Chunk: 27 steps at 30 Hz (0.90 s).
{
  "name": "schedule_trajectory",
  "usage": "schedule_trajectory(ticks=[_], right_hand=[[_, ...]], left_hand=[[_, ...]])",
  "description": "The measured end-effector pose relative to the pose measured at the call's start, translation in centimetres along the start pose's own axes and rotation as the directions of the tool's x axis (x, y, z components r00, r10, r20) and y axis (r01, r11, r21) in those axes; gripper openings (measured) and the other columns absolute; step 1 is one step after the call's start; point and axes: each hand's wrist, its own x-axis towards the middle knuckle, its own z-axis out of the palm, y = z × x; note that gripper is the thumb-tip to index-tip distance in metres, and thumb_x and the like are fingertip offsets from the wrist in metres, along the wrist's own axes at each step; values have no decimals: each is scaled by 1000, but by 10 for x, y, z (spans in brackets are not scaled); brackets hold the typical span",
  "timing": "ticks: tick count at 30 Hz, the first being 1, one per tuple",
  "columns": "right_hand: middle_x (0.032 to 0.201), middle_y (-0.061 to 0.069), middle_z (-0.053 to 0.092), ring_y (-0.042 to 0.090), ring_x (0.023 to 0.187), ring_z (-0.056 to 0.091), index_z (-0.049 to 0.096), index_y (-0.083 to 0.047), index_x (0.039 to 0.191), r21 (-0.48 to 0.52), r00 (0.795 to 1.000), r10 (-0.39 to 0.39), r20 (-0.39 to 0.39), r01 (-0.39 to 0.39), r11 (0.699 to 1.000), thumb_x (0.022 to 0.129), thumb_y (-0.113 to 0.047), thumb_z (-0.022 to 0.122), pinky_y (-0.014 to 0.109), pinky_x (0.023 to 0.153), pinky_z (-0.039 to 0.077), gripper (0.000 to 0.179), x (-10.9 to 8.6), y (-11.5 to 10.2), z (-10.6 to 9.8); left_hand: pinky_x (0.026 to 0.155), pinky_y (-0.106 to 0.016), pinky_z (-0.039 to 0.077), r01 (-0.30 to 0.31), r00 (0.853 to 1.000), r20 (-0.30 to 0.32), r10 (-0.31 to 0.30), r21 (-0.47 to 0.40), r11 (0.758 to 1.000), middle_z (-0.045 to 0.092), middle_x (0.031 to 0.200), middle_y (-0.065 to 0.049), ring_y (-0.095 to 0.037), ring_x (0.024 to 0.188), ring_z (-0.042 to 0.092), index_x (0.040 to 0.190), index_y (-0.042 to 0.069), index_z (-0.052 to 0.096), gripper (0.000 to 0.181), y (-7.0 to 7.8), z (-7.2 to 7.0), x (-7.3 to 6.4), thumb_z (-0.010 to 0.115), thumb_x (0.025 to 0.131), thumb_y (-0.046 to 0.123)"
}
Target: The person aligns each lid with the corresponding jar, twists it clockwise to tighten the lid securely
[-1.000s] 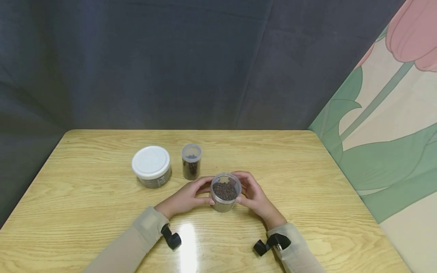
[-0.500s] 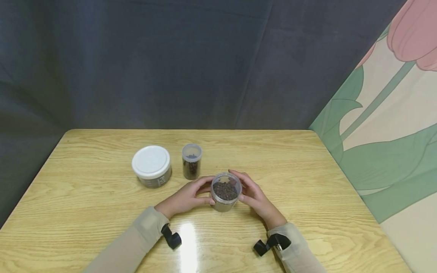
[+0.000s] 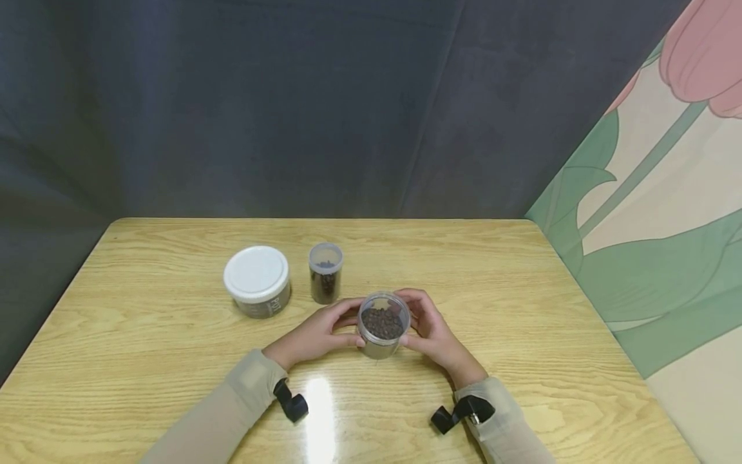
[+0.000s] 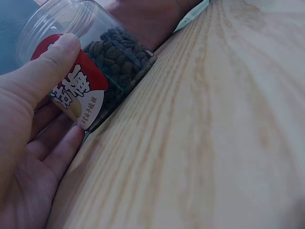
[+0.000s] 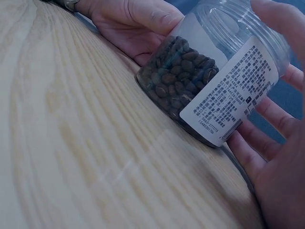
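Observation:
A clear, open-topped plastic jar stands upright on the table, partly filled with dark brown beans that look like coffee beans. My left hand grips its left side, the thumb over a red and white label in the left wrist view. On the opposite side my right hand curls round the jar, its thumb near the rim. A white printed label faces that palm in the right wrist view. Fingers behind the jar are partly hidden.
Behind the left hand stands a tall, narrow clear container with dark beans inside. To its left is a wide tub with a white lid. A dark curtain hangs behind the wooden table; a floral-patterned surface lies right.
Half a second ago the right thumb and fingers had eased outward from the jar; now they are back against it. The left hand and the jar stay in place.

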Motion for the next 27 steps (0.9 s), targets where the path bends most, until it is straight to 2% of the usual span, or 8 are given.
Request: schedule_trajectory(ticks=[6, 13, 15, 23, 27], right_hand=[[141, 26, 45, 23, 130, 48, 29, 4, 154, 30, 1000, 19, 18, -20, 999, 102, -18, 60, 29, 113, 42, 64, -1, 1, -2], [151, 7, 46, 27, 139, 42, 31, 6, 154, 14, 999, 23, 35, -23, 1000, 103, -16, 56, 32, 118, 36, 61, -1, 0, 0], [150, 6, 46, 27, 138, 42, 33, 6, 153, 9, 999, 19, 34, -20, 1000, 102, -13, 56, 32, 118, 36, 59, -1, -1, 0], [143, 13, 49, 21, 130, 50, 36, 4, 148, 51, 1000, 11, 12, -11, 999, 96, -4, 69, 29, 112, 44, 61, -2, 2, -2], [139, 17, 50, 19, 126, 51, 36, 3, 145, 20, 1000, 15, -6, -15, 1000, 94, -4, 72, 28, 109, 47, 63, -1, 3, -2]], left_hand=[[112, -26, 45, 7, 1000, -1, -7, -15, 1000, 39, 157, -16, -31, 137, 50, 155, 2, 36, 73, 2, 0, 0, 74, 93, 13], [112, -26, 44, 16, 1000, 4, -16, -19, 1000, 39, 157, -15, -31, 138, 49, 155, 3, 35, 73, 3, 1, 0, 74, 94, 13], [112, -25, 44, 15, 1000, 3, -15, -14, 1000, 39, 157, -15, -31, 138, 49, 155, 3, 35, 73, 2, 0, 0, 74, 93, 13], [112, -26, 44, 11, 1000, 3, -11, -1, 1000, 39, 157, -13, -29, 138, 48, 156, 5, 35, 74, 2, 0, 0, 74, 93, 15], [112, -26, 44, 8, 1000, 0, -8, 3, 1000, 39, 157, -13, -29, 138, 48, 156, 5, 35, 74, 1, 0, 0, 74, 93, 15]])
